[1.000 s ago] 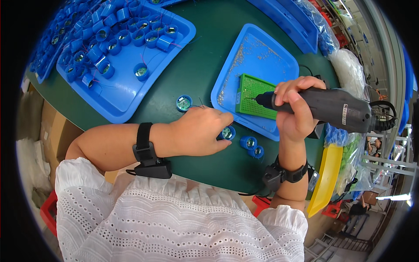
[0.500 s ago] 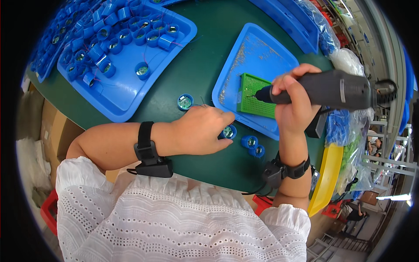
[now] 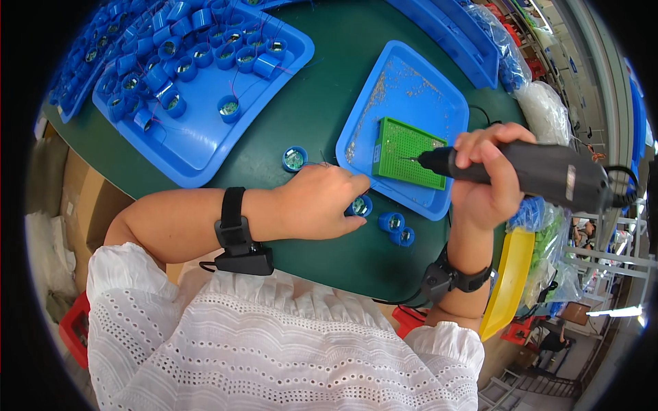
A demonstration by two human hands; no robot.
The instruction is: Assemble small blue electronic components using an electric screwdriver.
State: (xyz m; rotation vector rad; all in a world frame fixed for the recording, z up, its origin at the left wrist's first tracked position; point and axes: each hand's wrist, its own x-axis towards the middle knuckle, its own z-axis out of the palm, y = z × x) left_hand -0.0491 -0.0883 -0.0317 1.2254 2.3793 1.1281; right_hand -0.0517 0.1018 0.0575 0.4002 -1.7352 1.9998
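Observation:
My right hand (image 3: 486, 175) grips a black electric screwdriver (image 3: 548, 171), its bit pointing left over a green perforated screw tray (image 3: 404, 147). Whether the bit touches the tray cannot be told. My left hand (image 3: 319, 202) is closed on a small round blue cup (image 3: 360, 205) with a circuit board inside; its fingertips are partly hidden. Just beyond that hand stands another blue cup (image 3: 295, 159) with a green board and thin wires. Two more blue cups (image 3: 391, 222) sit to the right of the held one.
The green tray lies inside a blue tray (image 3: 349, 130) scattered with tiny screws. At far left, a large blue tray (image 3: 195, 161) carries many wired blue cups. A yellow bin (image 3: 507, 288) stands by the table's right edge, near plastic bags (image 3: 545, 113).
My right hand has moved slightly right and down with the screwdriver, which now tilts differently, its bit a little farther right over the green tray. My left hand stays on the cup.

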